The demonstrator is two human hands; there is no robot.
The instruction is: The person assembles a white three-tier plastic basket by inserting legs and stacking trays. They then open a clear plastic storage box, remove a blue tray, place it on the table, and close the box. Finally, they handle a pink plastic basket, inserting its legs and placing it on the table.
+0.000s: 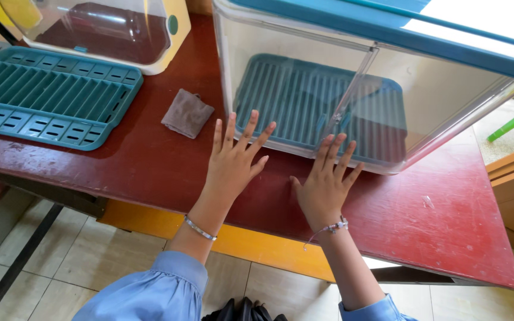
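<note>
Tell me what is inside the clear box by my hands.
Inside the clear box, a teal slatted tray lies flat on the bottom. Nothing shows on the tray. The box's blue lid and glare at the right hide its upper right part.

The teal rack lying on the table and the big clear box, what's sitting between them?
A small grey-brown cloth lies on the red table between the teal rack and the clear box, in the head view.

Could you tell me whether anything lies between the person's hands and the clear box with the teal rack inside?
Nothing visible does: the left hand and right hand are already at the clear box; the grey cloth lies aside.
</note>
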